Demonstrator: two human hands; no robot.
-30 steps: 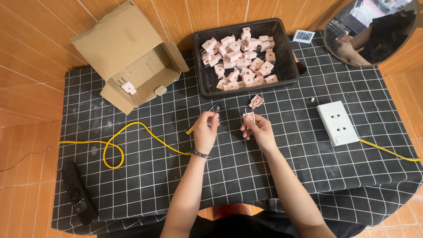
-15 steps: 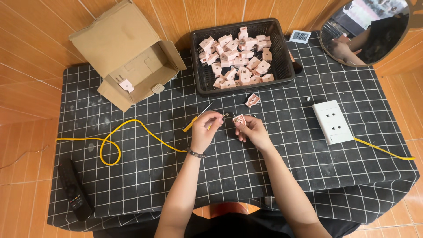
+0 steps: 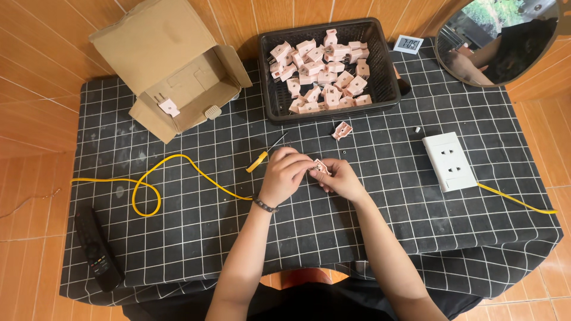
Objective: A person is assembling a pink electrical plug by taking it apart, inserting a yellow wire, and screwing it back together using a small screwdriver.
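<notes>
Together, left hand (image 3: 284,176) and right hand (image 3: 343,178) both closed around one small pink plug (image 3: 322,168).

A single head-worn camera looks almost straight down from above the seated person, at moderate height, taking in the whole counter under its black white-gridded cloth (image 3: 380,238) and orange floor tiles (image 3: 35,71) around it

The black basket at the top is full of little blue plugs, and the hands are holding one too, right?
Not blue. The head view shows the plugs in the black basket are pale pink, and the left hand and right hand hold one pink plug between them.
</notes>
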